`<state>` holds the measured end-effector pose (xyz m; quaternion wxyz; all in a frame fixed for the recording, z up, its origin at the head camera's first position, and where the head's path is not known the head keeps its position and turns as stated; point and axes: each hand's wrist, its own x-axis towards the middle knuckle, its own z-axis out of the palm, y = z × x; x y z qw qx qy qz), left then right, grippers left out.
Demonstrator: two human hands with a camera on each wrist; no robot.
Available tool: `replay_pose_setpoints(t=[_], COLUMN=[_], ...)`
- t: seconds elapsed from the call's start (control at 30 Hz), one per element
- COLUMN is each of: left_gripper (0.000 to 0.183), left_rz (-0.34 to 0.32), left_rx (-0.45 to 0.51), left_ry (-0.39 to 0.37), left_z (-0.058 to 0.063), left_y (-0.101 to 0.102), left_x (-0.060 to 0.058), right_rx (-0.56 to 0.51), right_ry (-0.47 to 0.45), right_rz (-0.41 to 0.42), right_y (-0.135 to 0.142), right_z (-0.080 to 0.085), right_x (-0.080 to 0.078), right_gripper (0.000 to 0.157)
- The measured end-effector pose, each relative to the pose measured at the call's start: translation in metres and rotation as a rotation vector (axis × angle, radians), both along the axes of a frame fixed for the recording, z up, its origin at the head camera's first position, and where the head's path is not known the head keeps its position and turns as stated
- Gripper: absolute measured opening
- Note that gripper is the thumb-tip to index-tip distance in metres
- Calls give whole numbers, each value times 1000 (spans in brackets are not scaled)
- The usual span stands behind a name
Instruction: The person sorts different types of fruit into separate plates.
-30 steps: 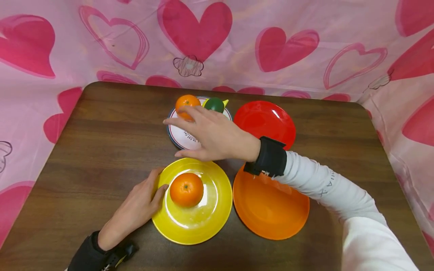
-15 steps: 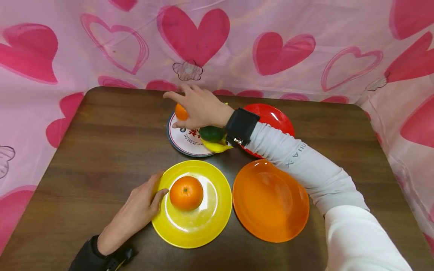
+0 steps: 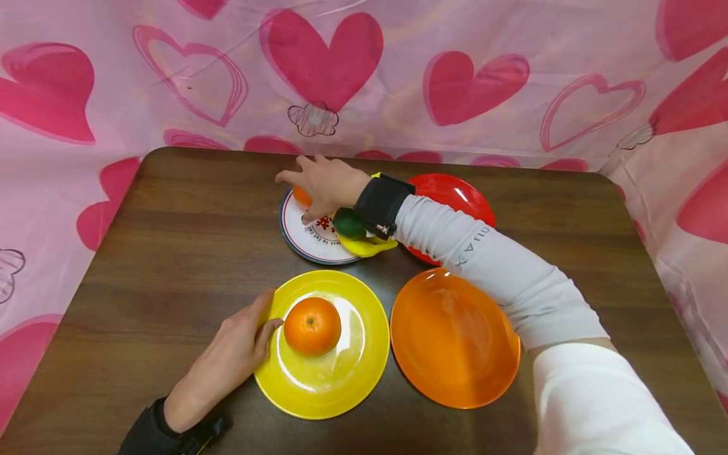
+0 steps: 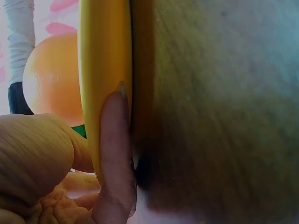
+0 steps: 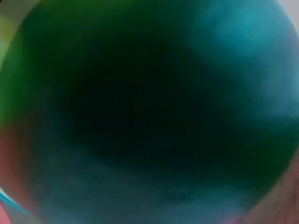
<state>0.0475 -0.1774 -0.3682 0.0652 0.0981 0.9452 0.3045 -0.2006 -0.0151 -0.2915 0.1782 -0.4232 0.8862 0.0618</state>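
My left hand [image 3: 233, 347] holds the left rim of the yellow plate [image 3: 318, 398], thumb over the edge. In the left wrist view a finger [image 4: 117, 149] lies along the plate's outer side. An orange [image 3: 312, 327] sits on that plate. At the back, my right hand [image 3: 330, 183] curls around a second orange [image 3: 301, 197] on the white plate [image 3: 301, 237]; fingers and thumb are on either side, much of the fruit covered. Under that wrist lie a dark green fruit [image 3: 349, 224] and a yellow fruit [image 3: 366, 246]. The dark green fruit [image 5: 149, 102] fills the right wrist view.
To the right of the white plate lies a red plate [image 3: 449, 189], partly under the right forearm. An orange plate [image 3: 455, 354] sits beside the yellow one. The brown table [image 3: 170, 253] ends at a pink heart-patterned cloth [image 3: 392, 139].
The right hand has moved back and left from above the white plate's front, then lowered around the orange there. The left hand stays on the yellow plate.
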Motion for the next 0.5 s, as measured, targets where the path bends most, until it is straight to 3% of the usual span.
replay_pose_setpoints(t=[0.2,0.5], left_gripper=[52,53], left_rz=[-5,-9], left_rx=[6,-9], left_ry=[9,21], left_z=[0,-1], left_y=[0,0], left_x=[1,2], right_rx=[36,0], right_ry=[-31,-51], right_rz=[-4,-5], right_y=[-1,0], right_z=[-5,-6], right_x=[-6,-7], right_gripper=[88,82])
